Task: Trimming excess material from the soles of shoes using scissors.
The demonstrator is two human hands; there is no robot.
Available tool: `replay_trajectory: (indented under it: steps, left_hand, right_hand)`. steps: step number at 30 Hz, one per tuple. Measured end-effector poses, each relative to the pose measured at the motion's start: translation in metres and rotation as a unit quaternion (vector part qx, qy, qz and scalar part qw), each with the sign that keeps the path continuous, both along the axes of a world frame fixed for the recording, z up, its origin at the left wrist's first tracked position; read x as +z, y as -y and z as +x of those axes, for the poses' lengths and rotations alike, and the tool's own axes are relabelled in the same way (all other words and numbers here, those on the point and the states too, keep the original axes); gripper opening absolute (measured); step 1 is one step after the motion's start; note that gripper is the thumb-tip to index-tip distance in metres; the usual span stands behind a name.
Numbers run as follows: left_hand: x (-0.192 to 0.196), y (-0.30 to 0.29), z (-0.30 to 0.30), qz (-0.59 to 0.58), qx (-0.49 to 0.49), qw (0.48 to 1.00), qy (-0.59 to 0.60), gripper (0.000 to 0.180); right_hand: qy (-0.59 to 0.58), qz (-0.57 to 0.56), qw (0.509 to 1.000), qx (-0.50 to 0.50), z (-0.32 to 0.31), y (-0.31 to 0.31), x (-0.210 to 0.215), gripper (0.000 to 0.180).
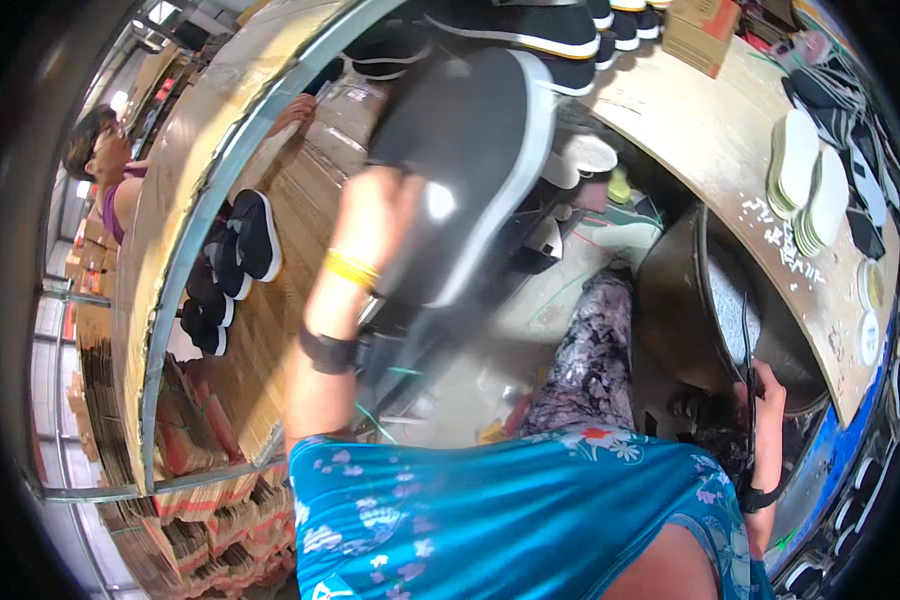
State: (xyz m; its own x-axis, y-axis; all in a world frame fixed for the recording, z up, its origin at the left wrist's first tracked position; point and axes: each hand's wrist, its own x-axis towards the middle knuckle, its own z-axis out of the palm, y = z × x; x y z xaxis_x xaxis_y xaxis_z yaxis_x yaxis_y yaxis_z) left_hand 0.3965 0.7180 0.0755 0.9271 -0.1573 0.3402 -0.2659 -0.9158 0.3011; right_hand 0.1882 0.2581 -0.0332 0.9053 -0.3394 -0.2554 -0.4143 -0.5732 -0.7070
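My left hand (375,215), blurred by motion, grips a black shoe (470,130) with a white sole edge, raised close in front of me. A yellow band and a dark band circle that wrist. On the other side, my right hand (765,390) is closed round a long thin dark tool (749,350) that points upward beside a large dark round bin (675,290). Something pale shows inside the bin. The tool's exact kind is hard to make out.
Black shoes (255,235) line the wooden shelf at left; more shoes (520,30) stand at the far edge. White insoles (793,160) and a cardboard box (700,35) lie on the right table (640,80). Flattened cartons (200,540) are stacked lower left. A person (110,175) is beyond the shelf.
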Motion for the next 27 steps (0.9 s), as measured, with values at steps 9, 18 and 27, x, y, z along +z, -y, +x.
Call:
replay_trajectory:
  steps: [9,18,27]
  left_hand:
    - [-0.036,-0.353,0.103,0.348,0.309,0.880,-0.095,0.043]
    - [-0.068,0.089,0.060,-0.203,-0.176,0.951,-0.153,0.022]
    - [-0.180,0.364,-0.065,-0.043,-0.526,0.839,-0.130,0.015]
  right_hand:
    - [-0.029,0.008,0.998,0.056,0.039,-0.041,0.025,0.046]
    - [0.013,0.122,0.992,-0.040,-0.015,0.036,0.032,0.051]
    - [0.174,-0.330,0.782,-0.499,-0.178,0.325,0.076,0.053]
